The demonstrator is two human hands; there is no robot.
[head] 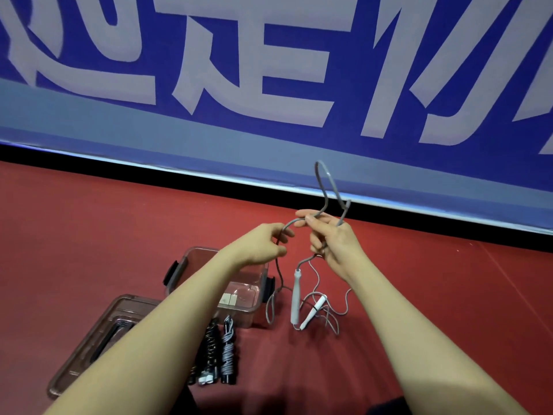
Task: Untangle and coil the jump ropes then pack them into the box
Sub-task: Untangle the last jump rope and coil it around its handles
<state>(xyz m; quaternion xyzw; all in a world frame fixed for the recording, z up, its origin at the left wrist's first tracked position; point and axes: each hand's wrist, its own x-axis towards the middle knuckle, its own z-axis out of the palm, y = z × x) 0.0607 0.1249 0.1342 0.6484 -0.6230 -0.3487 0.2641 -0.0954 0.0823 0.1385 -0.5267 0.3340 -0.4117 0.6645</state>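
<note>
Grey rope (324, 187) held up in the air over the red floor (434, 295), btwn both hands. Thin cord, matte grey, kinked; a loop of it stands up above the hands, then bends back down to the R hand. L hand (266, 245): fingers curled, pinching the cord at fingertips. R hand (335, 241): fingers curled round the cord, thumb and forefinger pinching it near the L hand's grip. Below the hands the cord hangs to a grey handle (296, 298), roughly upright, its lower end on the floor beside a white handle (314, 310) w/ loose tangled cord around it. Clear box (239, 295) sits open on the floor just left of the tangle; lid (98, 333) lies nearer, to its left. Two coiled ropes (220, 351), one black, one grey, lie side by side in front of the box.
</note>
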